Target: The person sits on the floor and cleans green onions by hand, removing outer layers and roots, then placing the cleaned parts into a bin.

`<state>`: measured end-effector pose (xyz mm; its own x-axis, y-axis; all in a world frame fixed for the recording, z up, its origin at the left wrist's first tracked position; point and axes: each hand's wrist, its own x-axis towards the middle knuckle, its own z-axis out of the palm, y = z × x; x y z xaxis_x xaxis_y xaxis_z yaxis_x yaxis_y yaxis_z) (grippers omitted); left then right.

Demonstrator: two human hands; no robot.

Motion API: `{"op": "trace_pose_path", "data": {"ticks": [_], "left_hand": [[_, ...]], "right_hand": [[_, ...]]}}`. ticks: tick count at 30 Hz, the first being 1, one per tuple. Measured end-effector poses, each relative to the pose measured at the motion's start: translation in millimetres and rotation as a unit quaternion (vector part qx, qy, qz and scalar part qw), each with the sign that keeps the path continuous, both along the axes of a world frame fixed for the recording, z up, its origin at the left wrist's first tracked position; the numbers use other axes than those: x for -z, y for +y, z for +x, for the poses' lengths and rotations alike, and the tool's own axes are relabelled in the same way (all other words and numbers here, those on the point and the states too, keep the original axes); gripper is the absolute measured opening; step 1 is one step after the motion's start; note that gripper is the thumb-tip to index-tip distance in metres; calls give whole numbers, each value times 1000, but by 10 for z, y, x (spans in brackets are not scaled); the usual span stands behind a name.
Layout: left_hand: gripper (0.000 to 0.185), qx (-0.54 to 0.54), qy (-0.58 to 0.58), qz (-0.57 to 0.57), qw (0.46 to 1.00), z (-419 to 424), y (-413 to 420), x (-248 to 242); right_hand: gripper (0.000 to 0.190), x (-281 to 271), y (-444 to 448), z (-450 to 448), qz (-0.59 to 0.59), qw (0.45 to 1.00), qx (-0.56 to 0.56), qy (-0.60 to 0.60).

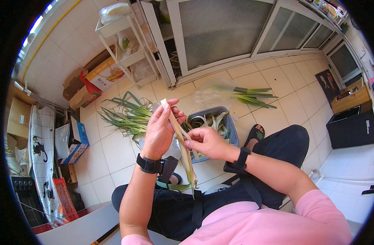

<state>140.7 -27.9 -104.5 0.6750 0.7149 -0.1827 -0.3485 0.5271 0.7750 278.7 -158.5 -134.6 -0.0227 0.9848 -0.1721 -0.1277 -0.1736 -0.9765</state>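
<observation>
My left hand (162,128) grips a leek or large green onion stalk (177,128) near its pale cut end, which points away from me. The stalk slants down toward my lap and ends in withered yellow-green leaves. Halfway along it, my right hand (208,142) pinches a pale strip of its outer layer between thumb and fingers. Beneath my hands stands a blue-grey plastic bin (233,131) holding peeled leaves and roots. A bunch of green onions (128,118) lies on the floor to the left. More green stalks (254,97) stick out of a clear plastic bag (213,93) beyond the bin.
A white shelf trolley (134,58) and cardboard boxes (104,75) stand at the far left, near sliding glass doors (220,33). Left of me is a blue box (79,134). A black box (352,130) sits at the right. My sandalled foot (255,134) is beside the bin.
</observation>
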Motion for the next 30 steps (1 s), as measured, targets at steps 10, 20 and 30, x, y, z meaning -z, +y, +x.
{"op": "trace_pose_path", "data": {"ticks": [10,20,30], "left_hand": [[37,105,121,-84,983,-27,-198,74],[34,-73,45,-112,990,-201,175,155],[33,-194,-15,-133,972,-98,180,369]], "right_hand": [[21,-11,2,252,-9,999,38,14],[27,524,-166,774,-79,904,8,-419],[35,17,-46,153,27,995,3,-96]]}}
